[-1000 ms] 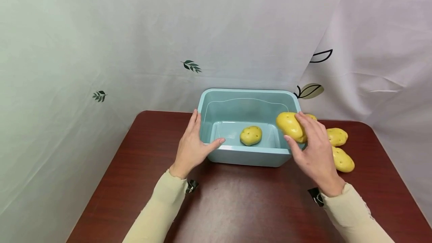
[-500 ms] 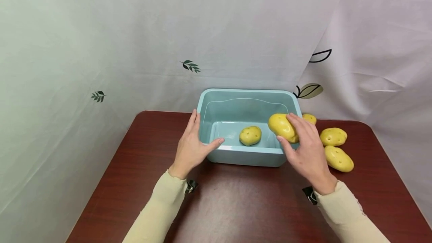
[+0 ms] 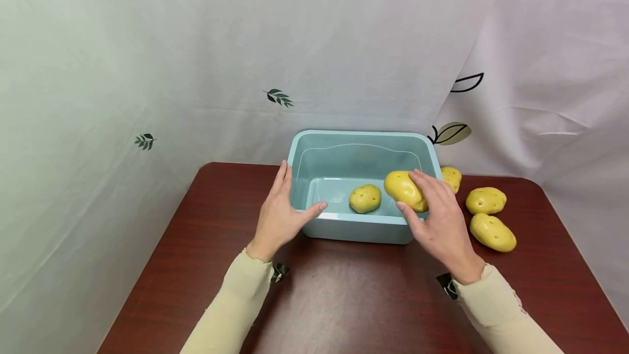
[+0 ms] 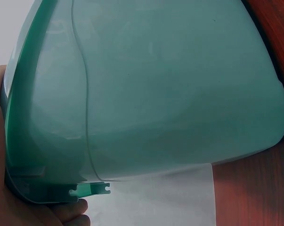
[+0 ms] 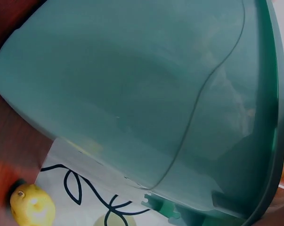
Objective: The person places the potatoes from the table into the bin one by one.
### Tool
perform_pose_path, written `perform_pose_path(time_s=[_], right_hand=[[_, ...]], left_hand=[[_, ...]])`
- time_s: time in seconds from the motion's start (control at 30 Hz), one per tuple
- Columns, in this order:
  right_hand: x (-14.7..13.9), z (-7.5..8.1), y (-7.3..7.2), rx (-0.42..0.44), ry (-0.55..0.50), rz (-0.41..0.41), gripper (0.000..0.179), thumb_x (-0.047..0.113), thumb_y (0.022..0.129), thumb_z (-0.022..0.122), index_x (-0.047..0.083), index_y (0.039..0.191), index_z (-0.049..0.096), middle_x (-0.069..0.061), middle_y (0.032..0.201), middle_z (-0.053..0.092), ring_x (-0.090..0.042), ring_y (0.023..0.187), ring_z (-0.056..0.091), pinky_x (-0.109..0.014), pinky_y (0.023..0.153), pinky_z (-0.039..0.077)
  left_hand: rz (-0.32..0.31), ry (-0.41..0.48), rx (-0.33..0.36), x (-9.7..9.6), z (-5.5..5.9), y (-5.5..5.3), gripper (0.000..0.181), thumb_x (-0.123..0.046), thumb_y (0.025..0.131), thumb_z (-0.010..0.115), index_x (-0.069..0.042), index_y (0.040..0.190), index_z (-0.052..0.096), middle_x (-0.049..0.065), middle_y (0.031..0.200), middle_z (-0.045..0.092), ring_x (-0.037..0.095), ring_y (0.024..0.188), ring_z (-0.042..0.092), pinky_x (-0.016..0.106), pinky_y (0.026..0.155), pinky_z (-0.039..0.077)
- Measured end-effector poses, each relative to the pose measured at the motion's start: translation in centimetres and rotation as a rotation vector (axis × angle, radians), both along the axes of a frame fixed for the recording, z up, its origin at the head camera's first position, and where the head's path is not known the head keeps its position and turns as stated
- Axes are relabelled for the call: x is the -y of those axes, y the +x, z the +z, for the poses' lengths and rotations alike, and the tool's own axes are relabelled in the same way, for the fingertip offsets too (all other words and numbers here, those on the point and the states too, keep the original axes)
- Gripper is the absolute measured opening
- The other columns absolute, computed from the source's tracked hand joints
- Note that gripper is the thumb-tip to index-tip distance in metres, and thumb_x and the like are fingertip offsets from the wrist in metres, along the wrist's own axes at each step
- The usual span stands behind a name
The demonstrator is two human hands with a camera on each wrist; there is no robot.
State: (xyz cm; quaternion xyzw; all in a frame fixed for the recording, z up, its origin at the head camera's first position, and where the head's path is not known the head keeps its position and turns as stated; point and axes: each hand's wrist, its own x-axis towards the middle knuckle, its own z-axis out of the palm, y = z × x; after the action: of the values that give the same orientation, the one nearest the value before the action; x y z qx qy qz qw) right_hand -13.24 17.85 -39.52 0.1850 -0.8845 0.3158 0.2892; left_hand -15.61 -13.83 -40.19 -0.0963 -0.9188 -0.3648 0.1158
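My right hand grips a yellow potato between thumb and fingers over the right part of a light blue plastic tub. Inside the tub, one potato lies on the floor near the middle. My left hand rests at the tub's front left corner, its straight fingers along the left side and the thumb across the front rim. The tub's outer wall fills most of the left wrist view, with fingertips at the rim. In the right wrist view the tub wall hides the held potato.
Three more potatoes lie right of the tub: one close beside its right wall, another farther right, and a third in front of that. The dark red-brown table ends at a pale hanging cloth behind the tub.
My right hand has carried its potato leftward and slightly lower, farther in over the tub, uncovering the potatoes on the right. The left hand and tub have stayed put.
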Motion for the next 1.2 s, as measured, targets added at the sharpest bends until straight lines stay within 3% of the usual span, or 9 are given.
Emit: perform_pose_path(time_s=[0.53, 1.2], right_hand=[[0.08, -0.06, 0.07, 0.034, 0.035, -0.005, 0.064, 0.014, 0.082, 0.083, 0.0, 0.139, 0.057, -0.019, 0.14, 0.056, -0.038, 0.127, 0.05, -0.055, 0.101, 0.04], [-0.63, 0.2, 0.17, 0.022, 0.031, -0.028, 0.047, 0.01, 0.085, 0.078, -0.002, 0.128, 0.064, -0.019, 0.135, 0.059, -0.039, 0.127, 0.05, -0.057, 0.103, 0.038]], left_hand=[[0.005, 0.008, -0.02, -0.07, -0.15, 0.01, 0.113, -0.073, 0.08, 0.068, -0.002, 0.158, 0.026, -0.001, 0.168, 0.012, 0.023, 0.148, 0.03, 0.051, 0.105, 0.043], [0.017, 0.007, -0.028, -0.21, -0.18, -0.08, 0.11, -0.069, 0.081, 0.069, -0.001, 0.157, 0.027, 0.001, 0.168, 0.014, 0.024, 0.148, 0.032, 0.051, 0.107, 0.041]])
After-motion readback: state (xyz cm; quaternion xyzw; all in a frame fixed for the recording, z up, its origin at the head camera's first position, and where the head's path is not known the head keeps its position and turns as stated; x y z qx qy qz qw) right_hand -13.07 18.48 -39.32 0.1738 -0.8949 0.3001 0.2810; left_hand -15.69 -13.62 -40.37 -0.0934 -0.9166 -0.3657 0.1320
